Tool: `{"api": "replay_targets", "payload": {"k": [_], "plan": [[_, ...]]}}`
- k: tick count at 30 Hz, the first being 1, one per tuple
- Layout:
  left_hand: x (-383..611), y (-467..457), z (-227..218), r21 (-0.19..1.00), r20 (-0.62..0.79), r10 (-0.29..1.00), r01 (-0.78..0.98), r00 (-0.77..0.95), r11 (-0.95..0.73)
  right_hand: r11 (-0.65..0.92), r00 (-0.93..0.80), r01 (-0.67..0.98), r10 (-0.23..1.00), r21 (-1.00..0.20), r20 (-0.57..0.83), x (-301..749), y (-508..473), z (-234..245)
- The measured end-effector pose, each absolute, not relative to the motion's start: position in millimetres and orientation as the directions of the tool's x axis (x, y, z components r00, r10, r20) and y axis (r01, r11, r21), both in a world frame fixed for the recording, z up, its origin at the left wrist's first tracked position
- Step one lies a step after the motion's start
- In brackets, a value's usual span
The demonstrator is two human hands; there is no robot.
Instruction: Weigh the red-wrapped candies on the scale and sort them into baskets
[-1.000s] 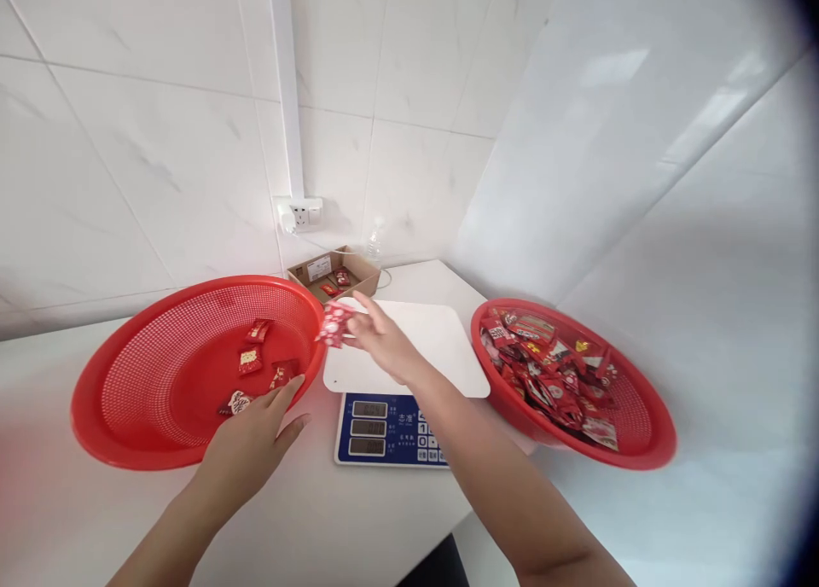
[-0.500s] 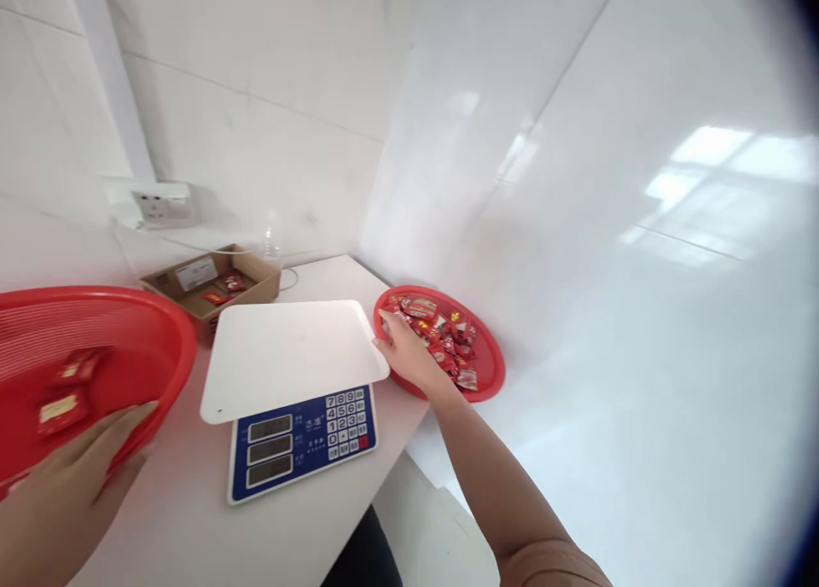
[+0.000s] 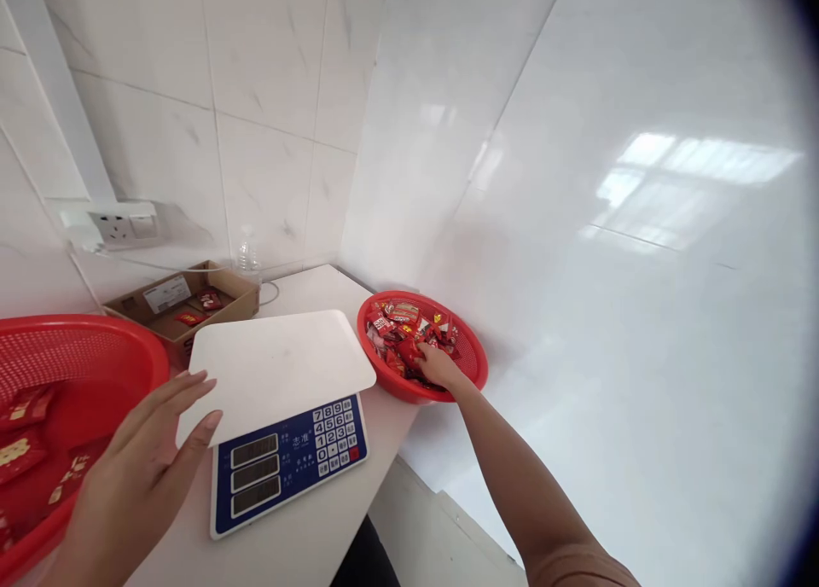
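My right hand (image 3: 438,367) reaches into the right red plastic basket (image 3: 474,361), its fingers closed on a small red packet (image 3: 410,351) among several others. Part of the grip is hidden. Over the left edge of the scale's white weighing pan (image 3: 281,367) hovers my left hand (image 3: 150,467), open, with thumb and fingers apart and nothing in it. Below the bare pan is the blue scale panel (image 3: 291,463) with displays and number keys. The left red basket (image 3: 153,357), beside my left hand, holds several red packets (image 3: 22,455).
Behind the scale, a cardboard box (image 3: 236,293) contains a few red packets. A clear plastic bottle (image 3: 247,252) stands by the wall. A cable runs from the wall socket (image 3: 124,226) past the box. The white table (image 3: 307,287) meets tiled walls at the corner.
My right hand has moved from the pan's right edge into the right basket and onto a packet. My left hand has left the left basket's rim and moved right to the pan.
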State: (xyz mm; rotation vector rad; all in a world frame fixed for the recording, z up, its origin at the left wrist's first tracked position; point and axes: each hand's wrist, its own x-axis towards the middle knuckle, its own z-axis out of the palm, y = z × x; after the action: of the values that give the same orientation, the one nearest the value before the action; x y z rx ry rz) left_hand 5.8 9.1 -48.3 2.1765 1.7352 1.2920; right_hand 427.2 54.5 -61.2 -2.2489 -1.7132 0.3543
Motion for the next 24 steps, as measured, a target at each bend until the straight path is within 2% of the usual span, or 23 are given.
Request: {"api": "replay_targets", "payload": {"k": [5,10,17,19,21,24], "plan": [[9,14,-40,0.531,0.497,0.863,0.754,0.092,-0.386,-0.243,0.326,0.85,0.94,-0.468,0.103,431,58,-54],[9,17,-34,0.595,0.448,0.892,0.726,0.057,-0.345,-0.229,0.384,0.821,0.9,-0.522,0.209,420,55,-43],[8,12,-24,0.659,0.415,0.909,0.678,0.032,-0.325,-0.03,0.251,0.822,0.915,-0.569,0.315,353,59,-20],[7,11,-21,0.67,0.415,0.91,0.671,0.014,-0.316,0.013,0.176,0.87,0.925,-0.493,0.335,324,65,-19],[5,9,-20,0.667,0.394,0.919,0.681,0.022,-0.302,0.048,0.073,0.941,0.938,-0.336,0.338,293,70,-21],[1,8,-21,0.661,0.353,0.935,0.699,0.033,-0.274,0.151,-0.12,0.982,0.963,-0.116,0.242,250,75,-26]]}}
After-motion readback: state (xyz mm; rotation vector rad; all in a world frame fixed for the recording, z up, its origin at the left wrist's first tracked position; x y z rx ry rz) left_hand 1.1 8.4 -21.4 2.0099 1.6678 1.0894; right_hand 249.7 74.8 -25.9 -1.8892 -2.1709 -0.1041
